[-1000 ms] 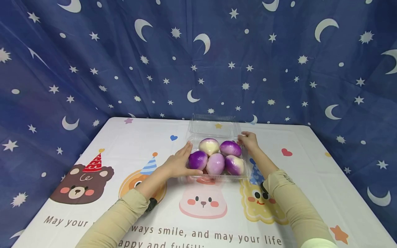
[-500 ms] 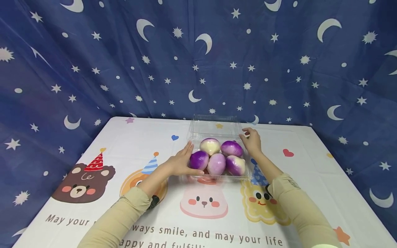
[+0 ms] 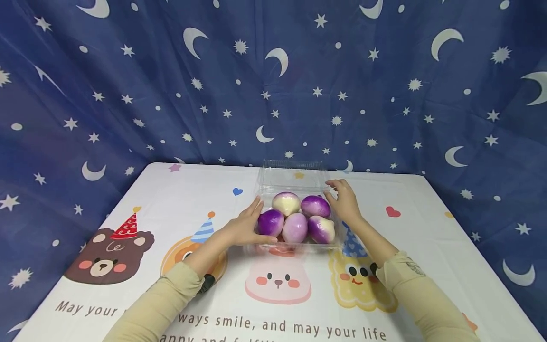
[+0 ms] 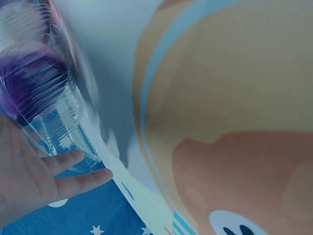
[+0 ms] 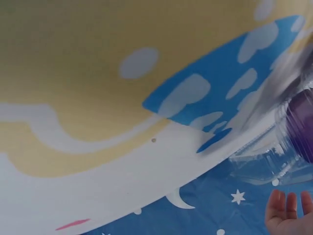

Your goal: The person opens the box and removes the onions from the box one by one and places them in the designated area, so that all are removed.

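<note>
A clear plastic clamshell box stands on the table with its lid folded back, away from the person. Inside lie several glossy purple-and-white onions, among them a pale lilac one at the front. My left hand rests against the box's left side, fingers straight, thumb along the front edge. At the far right corner, beside the hinge, is my right hand, its fingers loosely bent and thumb apart; whether it touches the plastic I cannot tell. A dark purple onion shows through the wall in the left wrist view.
A white tablecloth with printed cartoon figures and lettering covers the table. Behind the table's far edge hangs a dark blue curtain with moons and stars.
My right hand has let go of the box's far right corner, and its fingers have spread beside it. My left hand stays at the left side. The box and onions have not moved.
</note>
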Demonstrator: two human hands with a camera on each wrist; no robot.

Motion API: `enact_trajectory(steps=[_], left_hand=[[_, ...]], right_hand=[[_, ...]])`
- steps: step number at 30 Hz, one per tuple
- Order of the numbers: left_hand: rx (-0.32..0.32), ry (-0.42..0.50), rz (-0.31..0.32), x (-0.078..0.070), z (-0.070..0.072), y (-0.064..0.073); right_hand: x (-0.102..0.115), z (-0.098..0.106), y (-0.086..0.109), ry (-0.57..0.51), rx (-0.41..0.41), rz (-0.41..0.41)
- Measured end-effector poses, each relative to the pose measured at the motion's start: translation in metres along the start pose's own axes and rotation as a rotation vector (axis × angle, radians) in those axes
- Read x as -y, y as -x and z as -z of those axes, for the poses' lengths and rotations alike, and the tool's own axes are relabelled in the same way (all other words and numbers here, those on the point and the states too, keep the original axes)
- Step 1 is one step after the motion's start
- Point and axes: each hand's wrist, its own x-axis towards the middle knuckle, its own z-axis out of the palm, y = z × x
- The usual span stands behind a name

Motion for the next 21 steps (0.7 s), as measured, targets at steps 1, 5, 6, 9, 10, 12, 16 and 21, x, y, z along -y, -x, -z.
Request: enact_trajectory(steps=[1,5,6,9,10,12,16,21], left_hand=[[-0.003,-0.001,-0.002,0.0,0.0,0.0],[-0.002,-0.003,-0.002,0.001,0.001,-0.002],[0.0,-0.003,-0.001,0.001,0.001,-0.002],[0.0,-0.004,-0.005,0.002,0.001,-0.002],[-0.003,-0.001,-0.01,0.002,0.001,-0.002],[-0.005,0.011,-0.015,0.003,0.001,-0.002],[-0.004,0.036,-0.027,0.004,0.0,-0.001],[-0.023,0.056,-0.032,0.005,-0.001,0.001]], right_hand=[[0.001,0.001,0.0,-0.001,-0.002,0.001],[0.006,0.006,0.003,-0.031,-0.007,0.007],[0.007,0.007,0.003,-0.039,-0.009,0.01],[0.01,0.009,0.006,-0.05,-0.013,0.023],[0.01,0.009,0.006,-0.054,-0.015,0.029],[0.012,0.011,0.008,-0.056,-0.017,0.039],[0.013,0.013,0.014,-0.064,-0.017,0.054],[0.009,0.014,0.023,-0.072,-0.008,0.055]])
